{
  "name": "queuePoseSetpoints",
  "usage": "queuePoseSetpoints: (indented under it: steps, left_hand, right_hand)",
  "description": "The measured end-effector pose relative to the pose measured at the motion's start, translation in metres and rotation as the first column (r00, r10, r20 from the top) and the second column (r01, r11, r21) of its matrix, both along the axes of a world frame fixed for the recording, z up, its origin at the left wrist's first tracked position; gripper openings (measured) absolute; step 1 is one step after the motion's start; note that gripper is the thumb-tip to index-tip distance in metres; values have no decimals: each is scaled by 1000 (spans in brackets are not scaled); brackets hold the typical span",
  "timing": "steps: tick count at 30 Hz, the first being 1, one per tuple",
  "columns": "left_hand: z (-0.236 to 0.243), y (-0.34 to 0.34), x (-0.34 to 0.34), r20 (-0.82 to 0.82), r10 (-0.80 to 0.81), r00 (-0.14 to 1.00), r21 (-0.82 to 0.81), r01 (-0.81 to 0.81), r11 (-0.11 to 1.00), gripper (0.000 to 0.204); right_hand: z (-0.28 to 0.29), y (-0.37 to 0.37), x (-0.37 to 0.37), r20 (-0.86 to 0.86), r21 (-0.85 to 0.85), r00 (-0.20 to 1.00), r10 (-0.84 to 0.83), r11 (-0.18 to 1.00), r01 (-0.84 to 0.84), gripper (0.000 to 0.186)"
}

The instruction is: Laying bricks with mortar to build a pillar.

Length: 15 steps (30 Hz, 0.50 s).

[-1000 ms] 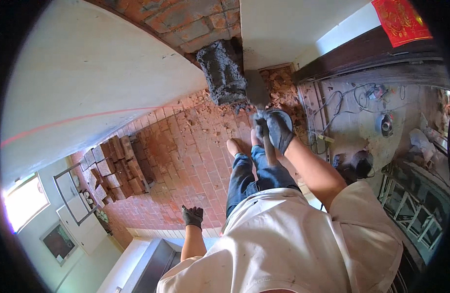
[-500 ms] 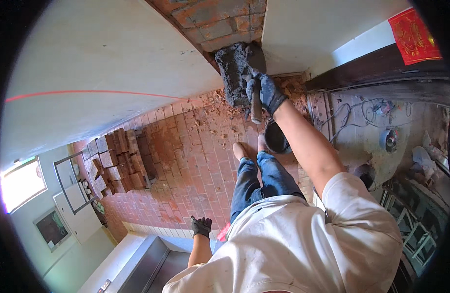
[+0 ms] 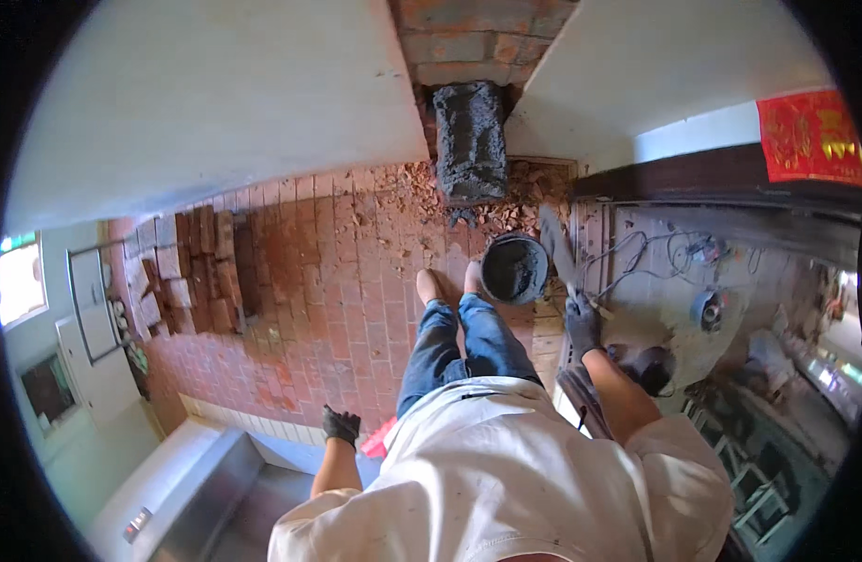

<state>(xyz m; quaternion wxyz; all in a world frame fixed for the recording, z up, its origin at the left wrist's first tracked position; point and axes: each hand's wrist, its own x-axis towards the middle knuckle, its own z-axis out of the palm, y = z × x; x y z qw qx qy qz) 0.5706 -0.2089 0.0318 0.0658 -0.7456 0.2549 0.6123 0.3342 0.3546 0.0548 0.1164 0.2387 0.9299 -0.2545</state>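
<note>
My gloved right hand (image 3: 582,323) holds a trowel (image 3: 562,255) by its handle, low at my right side, beside a black bucket (image 3: 513,268) containing dark mortar. Ahead of my feet, a mortar-covered block (image 3: 470,140) sits in the gap between white walls, against exposed brickwork (image 3: 478,37), with rubble (image 3: 417,206) around its base. My gloved left hand (image 3: 342,426) hangs low at my left side, fingers loosely bent and apart, holding nothing.
Stacked bricks (image 3: 173,267) lie left on the brick floor (image 3: 337,281), near a metal frame (image 3: 94,347). Right, beyond a threshold (image 3: 595,244), are cables (image 3: 637,262) and tools (image 3: 707,309). A red paper banner (image 3: 805,136) hangs upper right; a steel trough (image 3: 197,496) is lower left.
My right hand rose with the trowel to the mortar-covered block, then moved down and right beside the bucket, uncovering both. My view has shifted; my left hand still hangs low.
</note>
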Motion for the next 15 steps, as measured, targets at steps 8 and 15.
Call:
queuePoseSetpoints:
  steps: [8, 15]
  left_hand:
    - [-13, 25, -28, -61, 23, 998, -1, -23, 1000, 87]
    - [-14, 42, -15, -184, 65, 981, 29, -61, 998, 83]
  right_hand:
    - [108, -14, -131, -84, -474, 946, 314, 822, -315, 24]
    - [154, -114, -304, 480, -221, 517, 709, 668, -711, 30]
